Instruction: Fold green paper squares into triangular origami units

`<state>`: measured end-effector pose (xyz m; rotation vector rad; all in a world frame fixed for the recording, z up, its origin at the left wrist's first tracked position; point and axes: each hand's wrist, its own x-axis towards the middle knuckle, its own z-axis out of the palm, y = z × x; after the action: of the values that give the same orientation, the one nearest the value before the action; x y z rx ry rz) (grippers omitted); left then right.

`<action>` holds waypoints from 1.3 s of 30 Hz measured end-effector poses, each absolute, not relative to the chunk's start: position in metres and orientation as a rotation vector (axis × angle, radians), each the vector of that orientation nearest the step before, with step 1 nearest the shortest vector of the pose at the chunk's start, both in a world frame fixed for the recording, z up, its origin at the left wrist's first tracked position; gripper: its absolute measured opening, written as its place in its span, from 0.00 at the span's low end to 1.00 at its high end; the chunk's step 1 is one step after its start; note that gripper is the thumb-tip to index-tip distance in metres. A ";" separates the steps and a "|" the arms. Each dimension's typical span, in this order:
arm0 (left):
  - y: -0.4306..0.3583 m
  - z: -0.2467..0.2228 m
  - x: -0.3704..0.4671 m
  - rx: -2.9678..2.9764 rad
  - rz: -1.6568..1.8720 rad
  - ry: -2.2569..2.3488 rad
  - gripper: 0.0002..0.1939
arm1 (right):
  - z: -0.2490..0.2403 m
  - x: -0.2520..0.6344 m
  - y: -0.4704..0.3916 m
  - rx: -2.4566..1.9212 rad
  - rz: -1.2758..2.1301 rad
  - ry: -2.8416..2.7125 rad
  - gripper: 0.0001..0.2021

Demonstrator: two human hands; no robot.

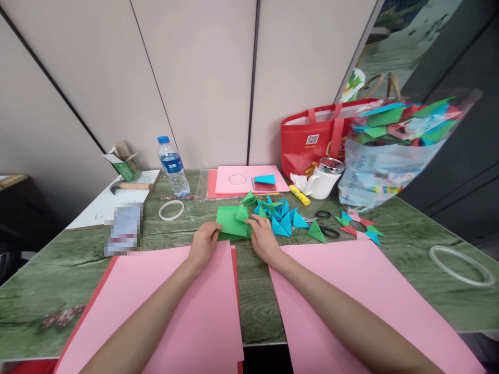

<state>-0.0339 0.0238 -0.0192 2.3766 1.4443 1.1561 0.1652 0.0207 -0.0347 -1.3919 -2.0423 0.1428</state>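
Note:
Green paper lies on the table between my two hands, with a small folded green piece on its upper right part. My left hand has its fingers closed on the left edge of the green paper. On the other side, my right hand touches the right edge of the paper, thumb and fingertips near the small folded piece. Just beyond my right hand is a pile of folded blue and green pieces. Large pink sheets lie under my forearms.
A water bottle, tape roll and hammer are at the left. Toward the right are a glue stick, white mug, scissors, red bag, plastic bag of folded papers and white ring.

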 end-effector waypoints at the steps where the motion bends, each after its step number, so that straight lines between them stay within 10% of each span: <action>1: 0.024 -0.018 -0.033 2.361 1.189 1.430 0.09 | -0.034 0.165 0.020 -1.398 0.138 -2.048 0.23; 16: 0.017 -0.006 -0.025 2.433 1.493 0.970 0.08 | -0.024 0.165 0.011 -1.000 0.220 -1.941 0.17; 24: 0.010 0.004 -0.019 2.441 1.592 0.799 0.08 | -0.029 0.158 0.011 -1.137 0.172 -1.964 0.33; 39: 0.004 0.007 -0.021 2.236 1.642 1.110 0.07 | -0.008 0.153 -0.007 -0.983 0.262 -1.795 0.11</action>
<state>-0.0209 0.0045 0.0072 2.2355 1.1103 1.6422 0.1530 -0.0072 -0.0082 -0.9831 -1.7946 0.2616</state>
